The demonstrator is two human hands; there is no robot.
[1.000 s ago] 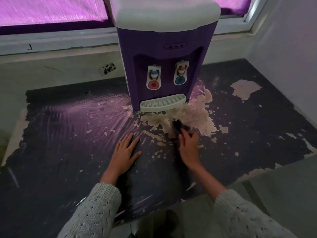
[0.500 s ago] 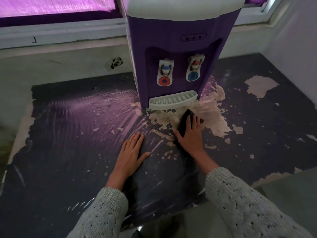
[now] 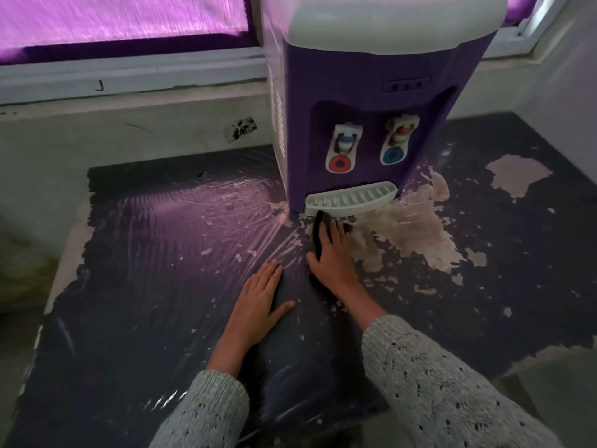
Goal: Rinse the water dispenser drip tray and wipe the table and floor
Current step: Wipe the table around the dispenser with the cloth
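Observation:
A purple water dispenser (image 3: 365,101) with a white top stands at the back of the table. Its white slotted drip tray (image 3: 352,199) sits in place at the dispenser's foot. The table (image 3: 145,286) has a dark, peeling top covered in shiny plastic film. My right hand (image 3: 332,253) presses a black cloth (image 3: 319,231) flat on the table, just in front of the tray, the cloth's tip touching the tray's front edge. Spread flat on the table to the left lies my left hand (image 3: 258,302), holding nothing.
Pale patches of worn surface (image 3: 420,227) spread right of the tray. A wall and window sill (image 3: 129,76) run behind the table. A white wall (image 3: 568,76) closes the right side. The table's front right edge (image 3: 533,354) drops to a grey floor.
My right hand has slid the black cloth forward across the table, from the worn patch up to the tray's front edge. My left hand has stayed flat in place.

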